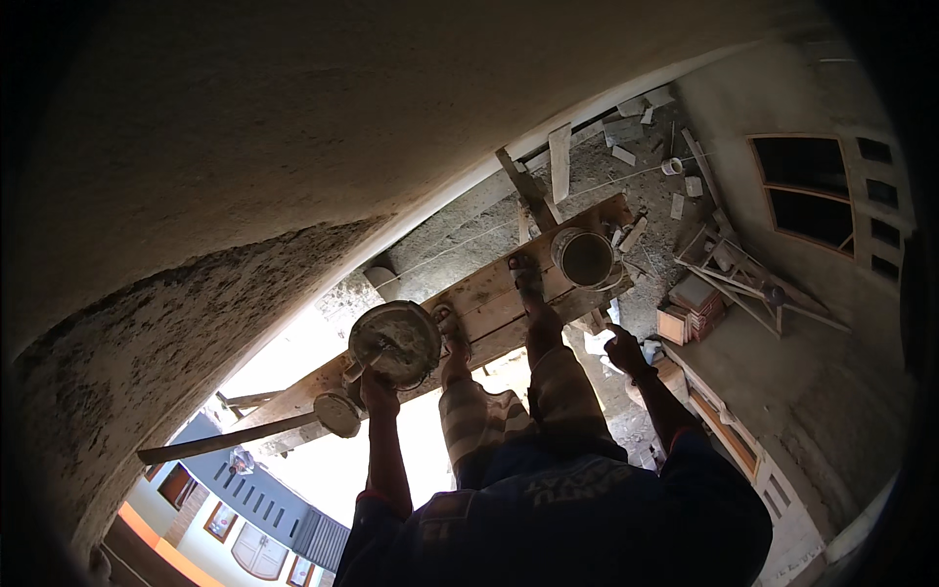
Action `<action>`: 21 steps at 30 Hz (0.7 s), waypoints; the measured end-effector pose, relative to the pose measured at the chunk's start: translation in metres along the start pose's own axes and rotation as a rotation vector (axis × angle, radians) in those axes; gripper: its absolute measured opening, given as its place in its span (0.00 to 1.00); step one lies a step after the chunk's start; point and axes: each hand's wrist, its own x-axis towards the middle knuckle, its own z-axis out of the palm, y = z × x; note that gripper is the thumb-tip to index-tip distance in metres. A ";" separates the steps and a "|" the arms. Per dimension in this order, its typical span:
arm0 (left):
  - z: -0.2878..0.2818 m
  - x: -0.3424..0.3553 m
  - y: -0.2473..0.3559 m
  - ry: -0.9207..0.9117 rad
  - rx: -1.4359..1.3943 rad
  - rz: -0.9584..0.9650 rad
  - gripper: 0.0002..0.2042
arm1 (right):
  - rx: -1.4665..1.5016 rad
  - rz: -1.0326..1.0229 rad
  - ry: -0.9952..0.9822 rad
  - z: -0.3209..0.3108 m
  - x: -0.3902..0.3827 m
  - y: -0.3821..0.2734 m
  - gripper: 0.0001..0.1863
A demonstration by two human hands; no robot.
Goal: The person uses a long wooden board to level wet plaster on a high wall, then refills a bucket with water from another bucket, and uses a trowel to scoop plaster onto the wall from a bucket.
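Observation:
My left hand (pixel 380 389) is closed round a short wooden-handled tool (pixel 356 370) at the rim of a round mortar bucket (pixel 396 328). The tool's far end meets the grey mortar, and its exact kind is unclear. Below and left of that hand is a small round, mortar-smeared piece (pixel 337 415), beside a long wooden strip (pixel 230 436). My right hand (pixel 626 354) hangs out to the right in shadow. Its fingers look loosely bent and apart, with nothing visible in them.
My feet stand on a raised plank scaffold (pixel 489 311), its edges close by. Another bucket (pixel 584 257) stands on its right end. A plastered wall (pixel 293 147) rises on the left, with a rough dark patch. Below lie rubble, stacked tiles (pixel 693 305) and a wooden trestle (pixel 748 284).

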 end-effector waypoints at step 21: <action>-0.066 0.067 -0.201 0.420 -0.598 0.080 0.13 | -0.465 -0.325 -0.524 -0.107 0.160 -0.098 0.15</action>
